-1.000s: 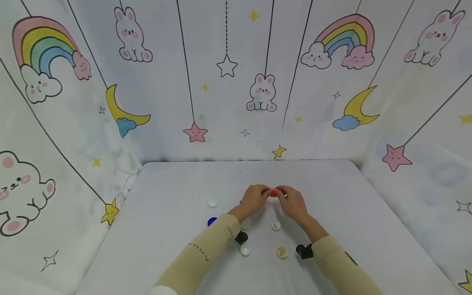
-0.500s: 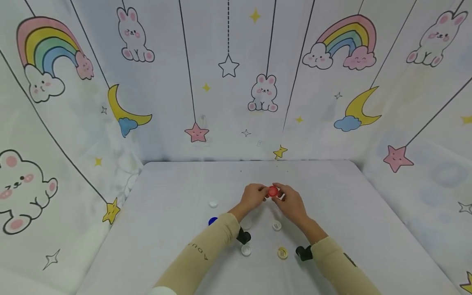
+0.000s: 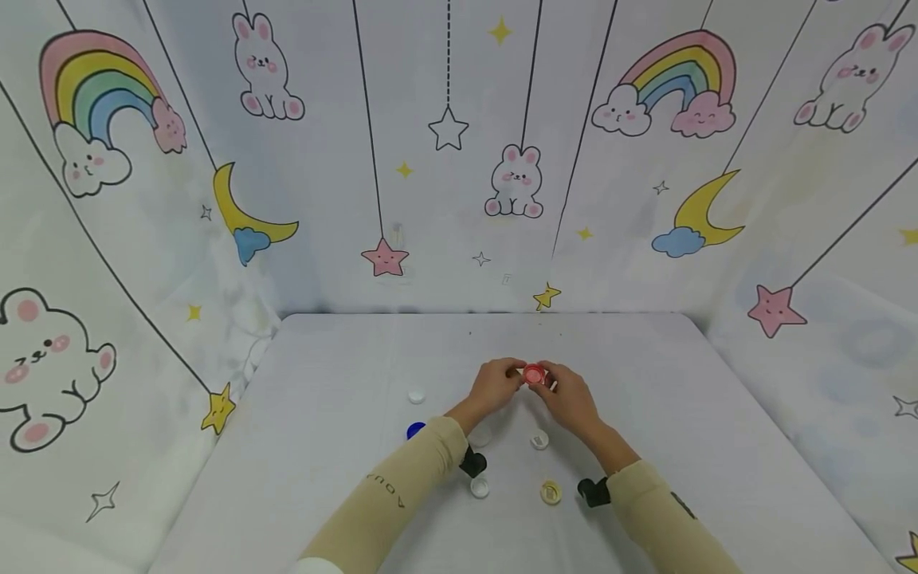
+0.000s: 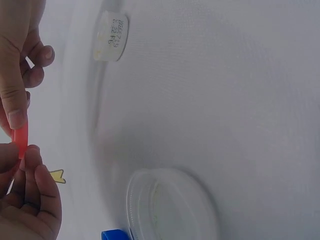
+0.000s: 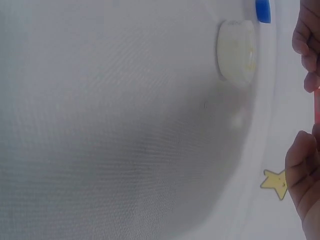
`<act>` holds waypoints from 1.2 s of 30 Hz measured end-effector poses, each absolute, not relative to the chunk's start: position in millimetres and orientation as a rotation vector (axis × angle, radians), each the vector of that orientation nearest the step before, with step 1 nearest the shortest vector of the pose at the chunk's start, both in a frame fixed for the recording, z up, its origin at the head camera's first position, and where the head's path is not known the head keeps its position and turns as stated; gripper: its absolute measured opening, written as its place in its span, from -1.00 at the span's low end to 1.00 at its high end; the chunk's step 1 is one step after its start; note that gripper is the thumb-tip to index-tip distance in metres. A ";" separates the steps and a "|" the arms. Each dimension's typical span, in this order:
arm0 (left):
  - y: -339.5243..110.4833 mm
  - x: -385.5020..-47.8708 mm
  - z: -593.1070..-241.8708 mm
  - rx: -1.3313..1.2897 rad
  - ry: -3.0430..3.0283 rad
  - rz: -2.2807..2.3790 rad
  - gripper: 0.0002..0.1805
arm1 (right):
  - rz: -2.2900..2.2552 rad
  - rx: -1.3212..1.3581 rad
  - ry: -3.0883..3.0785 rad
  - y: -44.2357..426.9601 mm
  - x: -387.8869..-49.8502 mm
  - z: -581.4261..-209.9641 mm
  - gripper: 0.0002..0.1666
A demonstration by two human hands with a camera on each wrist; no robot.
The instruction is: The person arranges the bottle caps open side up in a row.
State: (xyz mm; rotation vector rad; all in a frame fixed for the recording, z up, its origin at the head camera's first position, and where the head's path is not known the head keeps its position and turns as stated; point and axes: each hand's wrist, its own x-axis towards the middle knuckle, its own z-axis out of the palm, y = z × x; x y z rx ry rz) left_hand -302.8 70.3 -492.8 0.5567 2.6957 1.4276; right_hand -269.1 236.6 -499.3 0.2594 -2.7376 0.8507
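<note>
A round red bottle cap point(image 3: 534, 374) is held up between both hands toward the back of the table, its rimmed inner side facing the head camera. My left hand point(image 3: 496, 383) pinches the cap's left edge with thumb and fingers. On the opposite edge, my right hand point(image 3: 570, 396) grips it between thumb and index finger. The left wrist view shows the red cap point(image 4: 21, 139) edge-on between the two hands. Only a red sliver of cap point(image 5: 317, 106) shows in the right wrist view, where fingers hide most of it.
Nearer the person lie a white cap with print point(image 3: 539, 439), a yellowish cap point(image 3: 551, 493) and another white cap point(image 3: 480, 488). A clear lid point(image 4: 170, 205) lies by the left forearm. Further left are a blue cap point(image 3: 416, 430) and a whitish cap point(image 3: 417, 396).
The red cap has been tilted between the fingers, from nearly edge-on to showing its round, rimmed inner side. Both hands stay in about the same place.
</note>
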 end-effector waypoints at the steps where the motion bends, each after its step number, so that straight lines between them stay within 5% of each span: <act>1: 70.3 -303.0 -493.5 0.576 2.705 1.408 -0.69 | 0.851 0.261 -2.739 237.3 -269.1 -499.2 -0.50; 36: 82.3 -301.6 -500.6 0.746 2.955 0.870 -0.65 | 0.858 0.231 -2.894 246.0 -273.2 -505.4 -0.51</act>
